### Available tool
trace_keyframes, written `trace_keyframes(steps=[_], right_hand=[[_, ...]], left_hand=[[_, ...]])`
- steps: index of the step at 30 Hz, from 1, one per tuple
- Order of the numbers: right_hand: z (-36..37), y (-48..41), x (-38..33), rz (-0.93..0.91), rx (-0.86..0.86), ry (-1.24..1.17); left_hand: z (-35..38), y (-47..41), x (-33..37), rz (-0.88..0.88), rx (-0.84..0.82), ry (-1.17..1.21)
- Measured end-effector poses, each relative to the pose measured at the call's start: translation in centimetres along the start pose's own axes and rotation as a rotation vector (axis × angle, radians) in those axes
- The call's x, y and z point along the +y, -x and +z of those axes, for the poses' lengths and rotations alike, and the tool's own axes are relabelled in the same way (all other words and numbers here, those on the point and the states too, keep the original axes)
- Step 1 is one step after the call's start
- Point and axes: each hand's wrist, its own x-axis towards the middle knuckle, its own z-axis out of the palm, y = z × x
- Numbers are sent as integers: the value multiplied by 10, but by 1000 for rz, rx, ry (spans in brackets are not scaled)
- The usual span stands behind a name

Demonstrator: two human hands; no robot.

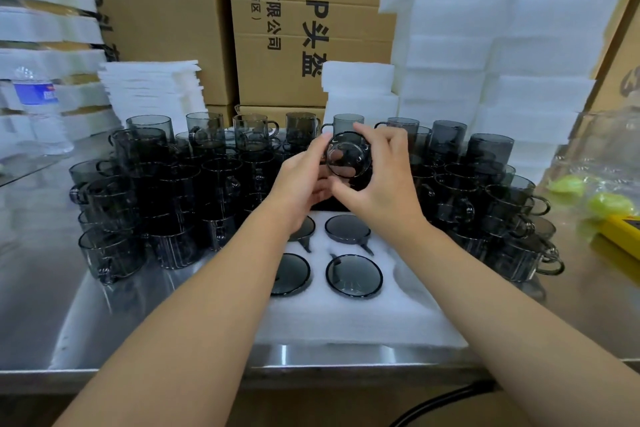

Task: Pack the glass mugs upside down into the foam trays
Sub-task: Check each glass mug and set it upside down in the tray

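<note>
A white foam tray [349,319] lies on the steel table in front of me. Several smoky grey glass mugs sit upside down in its round holes, among them one at the near right [354,276] and one behind it [347,228]. Above the tray's far end both hands hold one more grey mug [347,158], tilted with its bottom toward me. My left hand [304,184] grips it from the left and below. My right hand [377,177] curls round it from the right and over the top. Its handle is hidden.
Stacked grey mugs crowd the table on the left [145,204] and right [495,204] of the tray. Behind stand piles of foam pieces [485,55], cardboard boxes [304,21] and a water bottle [36,107]. A plastic bag with green items [588,194] lies at the right.
</note>
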Motion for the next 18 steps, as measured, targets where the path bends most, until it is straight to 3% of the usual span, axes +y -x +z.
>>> trace_keyframes(steps=[3,5,18], right_hand=[[2,2,1,-26,-57,14],[1,2,1,-34,-65,9],[0,4,-2,-10,-93,-47]], left_hand=[[1,1,0,93,196,-197],[1,3,1,121,237,-232],[-2,6,4,10,152,-188]])
